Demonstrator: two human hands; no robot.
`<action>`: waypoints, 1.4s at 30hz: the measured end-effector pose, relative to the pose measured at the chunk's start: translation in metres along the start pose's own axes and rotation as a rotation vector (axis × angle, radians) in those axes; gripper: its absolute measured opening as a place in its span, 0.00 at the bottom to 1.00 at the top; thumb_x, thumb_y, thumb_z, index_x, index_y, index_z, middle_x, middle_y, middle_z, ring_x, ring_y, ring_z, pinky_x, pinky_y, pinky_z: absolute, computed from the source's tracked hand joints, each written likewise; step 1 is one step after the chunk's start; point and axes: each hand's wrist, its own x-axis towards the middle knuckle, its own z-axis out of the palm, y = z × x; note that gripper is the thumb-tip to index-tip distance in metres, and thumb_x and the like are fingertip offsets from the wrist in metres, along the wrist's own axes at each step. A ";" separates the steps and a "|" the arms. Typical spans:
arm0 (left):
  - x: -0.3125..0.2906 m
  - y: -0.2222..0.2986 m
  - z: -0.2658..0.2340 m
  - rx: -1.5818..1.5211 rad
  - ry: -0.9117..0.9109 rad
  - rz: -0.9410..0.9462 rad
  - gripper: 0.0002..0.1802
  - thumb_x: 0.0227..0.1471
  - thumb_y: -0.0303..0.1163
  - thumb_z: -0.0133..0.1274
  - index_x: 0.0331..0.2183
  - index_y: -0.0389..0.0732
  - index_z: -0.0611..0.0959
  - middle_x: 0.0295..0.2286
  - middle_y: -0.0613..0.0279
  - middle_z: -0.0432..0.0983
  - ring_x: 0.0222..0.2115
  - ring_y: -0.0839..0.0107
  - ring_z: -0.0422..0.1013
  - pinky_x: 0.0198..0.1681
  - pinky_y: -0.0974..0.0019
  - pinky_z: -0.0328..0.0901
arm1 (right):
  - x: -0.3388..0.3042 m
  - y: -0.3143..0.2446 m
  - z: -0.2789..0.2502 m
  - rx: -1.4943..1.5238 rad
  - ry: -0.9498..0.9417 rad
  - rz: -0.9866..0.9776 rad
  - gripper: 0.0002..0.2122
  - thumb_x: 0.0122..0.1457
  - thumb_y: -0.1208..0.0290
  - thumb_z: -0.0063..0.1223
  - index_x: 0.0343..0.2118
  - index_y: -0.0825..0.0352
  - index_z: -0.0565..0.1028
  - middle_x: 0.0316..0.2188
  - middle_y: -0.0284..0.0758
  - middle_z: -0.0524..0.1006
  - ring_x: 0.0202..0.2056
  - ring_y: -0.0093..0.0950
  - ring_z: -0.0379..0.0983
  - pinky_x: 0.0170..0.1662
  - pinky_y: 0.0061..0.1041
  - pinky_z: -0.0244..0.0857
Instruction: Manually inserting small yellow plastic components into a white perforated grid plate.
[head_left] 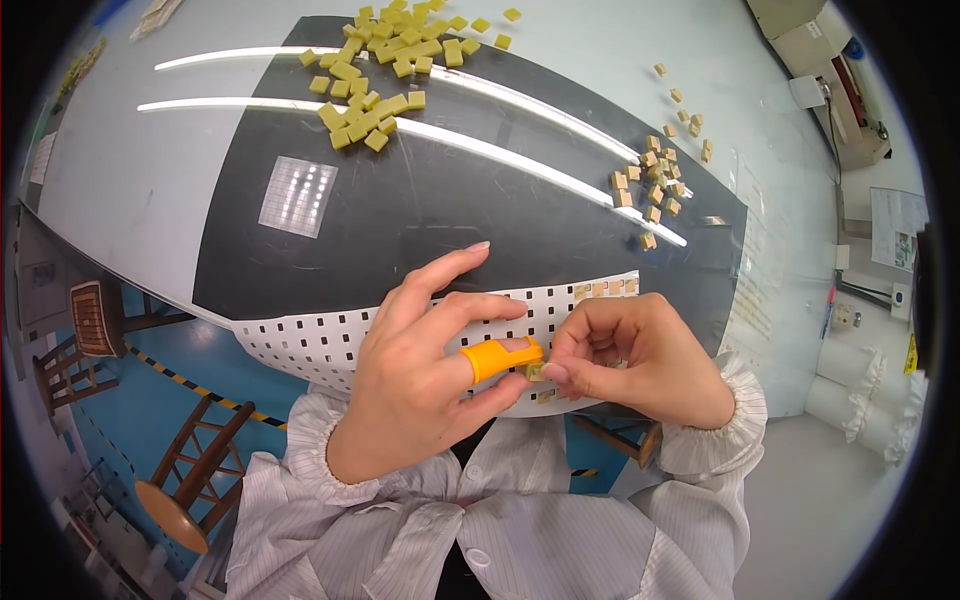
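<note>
My left hand [415, 360] comes over a white sheet with rows of rectangular holes [330, 345]. An orange finger cot [492, 360] covers its index finger; the other fingers stretch out. Between that fingertip and the thumb is a small yellowish block [536, 372]. My right hand [640, 360] meets it from the right, thumb and index finger pinched at the block; its other fingers are curled in. Their exact contact is partly hidden. Small tan blocks [605, 289] sit in a row along the sheet's upper right edge.
Many yellow-green blocks [385, 50] are heaped on the dark mat [420, 200] at the far side. Several tan notched pieces [655, 180] lie scattered at the far right. A clear gridded square [298, 196] lies at the mat's left. Wooden stools [200, 470] stand on the blue floor.
</note>
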 end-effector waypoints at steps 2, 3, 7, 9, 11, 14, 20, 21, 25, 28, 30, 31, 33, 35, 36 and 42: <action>0.000 0.001 -0.001 0.002 -0.011 -0.014 0.13 0.30 0.27 0.69 0.26 0.45 0.88 0.38 0.65 0.80 0.54 0.51 0.65 0.50 0.54 0.65 | 0.000 0.000 0.000 0.004 0.001 -0.001 0.05 0.56 0.77 0.61 0.29 0.72 0.76 0.27 0.30 0.78 0.29 0.16 0.75 0.35 0.17 0.71; 0.000 0.001 0.000 0.000 -0.011 -0.019 0.13 0.30 0.27 0.69 0.26 0.45 0.88 0.38 0.65 0.80 0.54 0.52 0.65 0.50 0.54 0.65 | 0.000 0.000 0.000 0.008 0.002 -0.002 0.05 0.56 0.77 0.60 0.29 0.72 0.76 0.27 0.30 0.78 0.29 0.16 0.75 0.35 0.17 0.71; 0.000 0.001 0.000 -0.013 -0.014 -0.028 0.12 0.31 0.27 0.69 0.26 0.45 0.88 0.38 0.66 0.80 0.54 0.52 0.65 0.50 0.54 0.64 | 0.000 0.000 0.001 0.003 0.009 -0.006 0.05 0.56 0.77 0.61 0.29 0.72 0.76 0.26 0.30 0.78 0.28 0.17 0.75 0.35 0.16 0.71; -0.001 0.001 0.000 -0.009 -0.013 -0.027 0.12 0.31 0.27 0.69 0.27 0.45 0.88 0.38 0.66 0.80 0.54 0.52 0.65 0.51 0.54 0.64 | 0.001 0.002 0.000 -0.008 0.006 -0.007 0.05 0.56 0.77 0.61 0.29 0.72 0.76 0.26 0.30 0.78 0.28 0.17 0.75 0.34 0.16 0.71; -0.001 0.001 0.000 -0.005 -0.013 -0.026 0.12 0.31 0.27 0.69 0.27 0.45 0.88 0.38 0.66 0.80 0.54 0.52 0.65 0.51 0.54 0.64 | 0.001 0.001 0.000 -0.002 0.009 -0.010 0.05 0.56 0.77 0.61 0.29 0.72 0.76 0.26 0.31 0.78 0.28 0.17 0.75 0.34 0.16 0.71; 0.000 0.001 0.000 -0.007 -0.017 -0.029 0.13 0.31 0.27 0.70 0.27 0.45 0.88 0.38 0.66 0.80 0.54 0.53 0.65 0.51 0.54 0.64 | 0.001 0.001 0.000 0.000 0.010 -0.011 0.05 0.56 0.77 0.61 0.29 0.72 0.76 0.26 0.31 0.78 0.28 0.17 0.75 0.34 0.16 0.71; 0.000 0.000 0.000 -0.002 0.004 0.005 0.12 0.33 0.28 0.68 0.28 0.44 0.88 0.39 0.67 0.78 0.52 0.53 0.67 0.48 0.53 0.65 | 0.001 0.001 0.000 0.000 0.009 -0.011 0.05 0.56 0.77 0.61 0.29 0.72 0.76 0.26 0.31 0.78 0.28 0.17 0.75 0.34 0.17 0.71; 0.000 0.000 0.000 0.002 0.002 0.006 0.12 0.33 0.28 0.68 0.28 0.44 0.88 0.39 0.67 0.78 0.52 0.53 0.67 0.48 0.53 0.65 | 0.002 0.002 0.000 -0.001 0.004 -0.009 0.05 0.56 0.77 0.61 0.29 0.72 0.76 0.26 0.31 0.78 0.28 0.17 0.75 0.34 0.17 0.71; 0.000 0.000 0.000 0.005 -0.003 0.004 0.12 0.34 0.28 0.68 0.28 0.45 0.88 0.39 0.66 0.78 0.52 0.53 0.67 0.48 0.53 0.65 | 0.002 0.000 0.001 -0.020 0.015 0.001 0.05 0.56 0.76 0.61 0.29 0.72 0.76 0.25 0.30 0.78 0.28 0.16 0.74 0.34 0.16 0.70; 0.000 0.001 0.000 -0.007 -0.011 -0.029 0.13 0.30 0.27 0.70 0.27 0.45 0.88 0.39 0.65 0.80 0.54 0.52 0.65 0.50 0.54 0.65 | 0.002 0.001 0.003 -0.068 0.029 -0.031 0.06 0.56 0.76 0.61 0.27 0.71 0.75 0.25 0.29 0.77 0.27 0.15 0.74 0.33 0.15 0.69; -0.001 0.001 0.001 0.000 -0.009 -0.023 0.13 0.30 0.27 0.70 0.27 0.45 0.88 0.39 0.65 0.80 0.54 0.52 0.65 0.50 0.54 0.65 | 0.002 0.001 0.006 -0.243 0.063 -0.093 0.06 0.56 0.77 0.61 0.27 0.70 0.74 0.24 0.28 0.77 0.27 0.13 0.72 0.32 0.15 0.68; -0.001 0.001 0.001 0.007 -0.007 -0.019 0.13 0.30 0.28 0.70 0.27 0.45 0.88 0.38 0.65 0.80 0.54 0.52 0.65 0.50 0.54 0.65 | 0.001 0.002 0.008 -0.242 0.065 -0.094 0.06 0.56 0.77 0.61 0.27 0.70 0.74 0.24 0.28 0.77 0.27 0.13 0.72 0.32 0.15 0.68; -0.001 0.001 0.002 0.010 0.004 -0.010 0.12 0.32 0.28 0.69 0.27 0.45 0.88 0.38 0.66 0.79 0.53 0.53 0.66 0.48 0.54 0.65 | 0.001 0.002 0.011 -0.248 0.128 -0.102 0.08 0.54 0.77 0.63 0.28 0.69 0.73 0.25 0.28 0.76 0.27 0.12 0.72 0.30 0.14 0.67; -0.001 0.001 0.001 0.016 0.018 -0.004 0.12 0.33 0.29 0.68 0.28 0.44 0.88 0.39 0.66 0.78 0.52 0.54 0.67 0.47 0.53 0.66 | 0.001 0.007 0.009 -0.264 0.204 -0.185 0.08 0.53 0.77 0.64 0.29 0.69 0.73 0.25 0.28 0.76 0.26 0.13 0.71 0.30 0.13 0.67; -0.001 0.000 0.001 0.008 0.015 -0.002 0.12 0.33 0.29 0.68 0.27 0.44 0.87 0.38 0.67 0.78 0.52 0.54 0.67 0.47 0.53 0.66 | 0.002 0.011 0.007 -0.280 0.283 -0.269 0.09 0.52 0.77 0.65 0.30 0.69 0.74 0.26 0.28 0.76 0.26 0.13 0.71 0.29 0.13 0.67; -0.001 0.000 0.000 0.018 -0.007 -0.003 0.12 0.31 0.26 0.69 0.27 0.42 0.88 0.37 0.65 0.80 0.54 0.52 0.66 0.48 0.55 0.67 | 0.004 0.023 0.007 -0.443 0.145 -0.568 0.06 0.54 0.77 0.64 0.32 0.70 0.77 0.27 0.31 0.77 0.24 0.17 0.74 0.28 0.14 0.67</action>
